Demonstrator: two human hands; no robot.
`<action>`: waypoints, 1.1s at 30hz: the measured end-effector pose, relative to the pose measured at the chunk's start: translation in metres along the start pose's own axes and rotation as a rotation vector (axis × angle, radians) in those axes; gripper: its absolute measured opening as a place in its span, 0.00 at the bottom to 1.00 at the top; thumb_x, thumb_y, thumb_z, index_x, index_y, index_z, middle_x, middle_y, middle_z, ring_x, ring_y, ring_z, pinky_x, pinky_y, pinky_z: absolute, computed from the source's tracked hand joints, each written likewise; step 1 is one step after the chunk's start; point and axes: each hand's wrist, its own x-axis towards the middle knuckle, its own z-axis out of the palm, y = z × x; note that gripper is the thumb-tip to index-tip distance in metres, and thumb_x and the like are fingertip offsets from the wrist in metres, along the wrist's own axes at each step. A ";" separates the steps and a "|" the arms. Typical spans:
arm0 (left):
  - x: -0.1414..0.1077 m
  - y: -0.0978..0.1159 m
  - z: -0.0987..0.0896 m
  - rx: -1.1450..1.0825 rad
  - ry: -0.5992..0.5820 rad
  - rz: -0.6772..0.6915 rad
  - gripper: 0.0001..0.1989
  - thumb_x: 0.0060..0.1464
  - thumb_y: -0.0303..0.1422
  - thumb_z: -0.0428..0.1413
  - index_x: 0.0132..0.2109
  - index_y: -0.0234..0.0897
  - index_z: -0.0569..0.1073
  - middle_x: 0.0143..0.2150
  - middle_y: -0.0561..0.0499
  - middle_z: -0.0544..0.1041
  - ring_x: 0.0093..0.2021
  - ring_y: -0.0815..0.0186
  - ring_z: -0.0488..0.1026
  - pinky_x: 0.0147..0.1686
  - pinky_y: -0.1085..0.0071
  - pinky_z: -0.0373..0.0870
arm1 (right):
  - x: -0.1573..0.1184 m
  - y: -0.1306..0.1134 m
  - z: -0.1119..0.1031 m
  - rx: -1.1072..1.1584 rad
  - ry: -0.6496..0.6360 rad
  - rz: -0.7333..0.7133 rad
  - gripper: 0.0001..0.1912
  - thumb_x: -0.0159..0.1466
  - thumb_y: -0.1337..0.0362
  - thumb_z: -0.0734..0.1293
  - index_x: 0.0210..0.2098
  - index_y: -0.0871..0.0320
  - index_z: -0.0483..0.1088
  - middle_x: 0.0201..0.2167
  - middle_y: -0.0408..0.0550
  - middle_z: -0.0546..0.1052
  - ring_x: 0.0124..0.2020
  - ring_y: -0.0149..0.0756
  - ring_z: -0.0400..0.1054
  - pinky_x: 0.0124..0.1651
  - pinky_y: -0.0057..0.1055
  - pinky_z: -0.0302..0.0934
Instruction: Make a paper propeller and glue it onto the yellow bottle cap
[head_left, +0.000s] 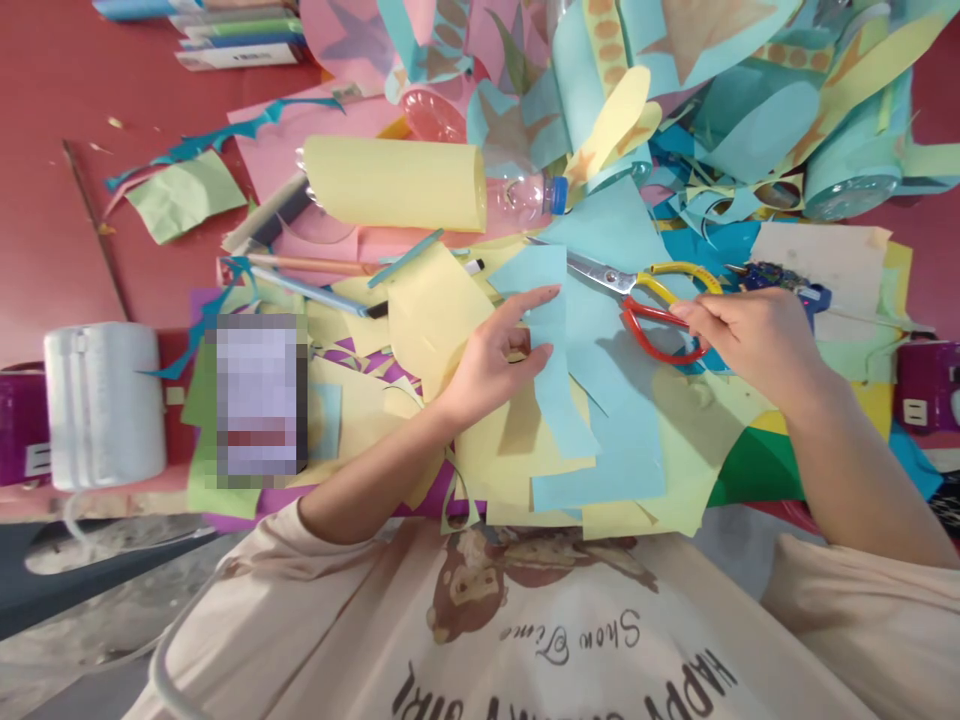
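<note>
My right hand (757, 345) pinches the handles of a pair of scissors (622, 285) with one yellow and one red loop. The blades point left over light blue paper, and the handle loops stand apart. My left hand (502, 350) is over a strip of light blue paper (553, 385). Its thumb and index finger are stretched out and apart, the other fingers curled; whether they touch the strip I cannot tell. More pieces of blue paper (626, 460) and pale yellow paper (517, 480) lie in layers beneath both hands.
A plastic bottle wrapped in yellow paper (405, 182) lies behind my hands. Blue paper crafts with stars (690, 40) crowd the back. A blue glue gun (817, 296) is at right. Pens (319, 290), a phone (259, 400) and a white zipped pouch (105, 405) are at left.
</note>
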 end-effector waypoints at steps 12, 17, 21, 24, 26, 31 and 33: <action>-0.001 0.001 0.000 0.010 -0.013 0.013 0.26 0.52 0.28 0.56 0.59 0.42 0.66 0.64 0.43 0.68 0.26 0.80 0.67 0.26 0.77 0.70 | 0.027 -0.004 0.018 -0.394 -0.063 -0.055 0.31 0.62 0.66 0.61 0.66 0.57 0.57 0.52 0.62 0.68 0.53 0.57 0.65 0.50 0.51 0.65; 0.000 -0.002 -0.001 -0.007 0.005 0.046 0.25 0.53 0.29 0.55 0.59 0.43 0.66 0.65 0.45 0.66 0.28 0.77 0.72 0.28 0.75 0.73 | 0.038 -0.003 0.020 -0.337 -0.061 -0.026 0.32 0.59 0.66 0.64 0.63 0.54 0.60 0.49 0.57 0.67 0.45 0.49 0.70 0.46 0.45 0.67; 0.000 0.000 -0.001 -0.012 0.030 0.057 0.25 0.53 0.30 0.56 0.59 0.45 0.66 0.65 0.46 0.66 0.30 0.75 0.73 0.28 0.75 0.74 | 0.027 -0.006 0.018 -0.278 0.049 -0.012 0.26 0.60 0.60 0.65 0.58 0.55 0.65 0.45 0.56 0.69 0.40 0.48 0.71 0.42 0.44 0.68; 0.000 0.001 -0.002 -0.021 0.041 0.055 0.25 0.53 0.30 0.56 0.59 0.45 0.66 0.65 0.46 0.66 0.30 0.75 0.74 0.27 0.75 0.74 | 0.005 -0.003 0.003 -0.091 0.108 0.012 0.26 0.60 0.60 0.65 0.58 0.55 0.68 0.46 0.56 0.71 0.42 0.48 0.72 0.48 0.47 0.67; -0.001 0.000 -0.002 -0.028 0.041 0.055 0.25 0.53 0.30 0.56 0.59 0.46 0.67 0.65 0.47 0.67 0.29 0.75 0.74 0.26 0.74 0.74 | -0.013 0.004 -0.010 0.211 0.055 0.128 0.30 0.60 0.61 0.65 0.61 0.52 0.65 0.49 0.55 0.73 0.46 0.47 0.72 0.52 0.46 0.66; -0.002 -0.003 -0.001 -0.034 0.033 0.062 0.25 0.54 0.29 0.56 0.59 0.47 0.66 0.65 0.47 0.67 0.30 0.74 0.74 0.27 0.73 0.74 | -0.054 0.027 -0.024 0.694 -0.162 0.300 0.31 0.55 0.56 0.71 0.58 0.45 0.67 0.50 0.52 0.76 0.48 0.45 0.72 0.45 0.38 0.70; -0.003 -0.003 -0.001 -0.017 0.024 0.084 0.26 0.54 0.29 0.56 0.60 0.48 0.66 0.65 0.47 0.67 0.30 0.74 0.74 0.28 0.73 0.74 | -0.065 0.034 -0.022 0.582 -0.044 0.381 0.30 0.51 0.54 0.75 0.52 0.46 0.70 0.46 0.51 0.77 0.44 0.45 0.73 0.43 0.39 0.70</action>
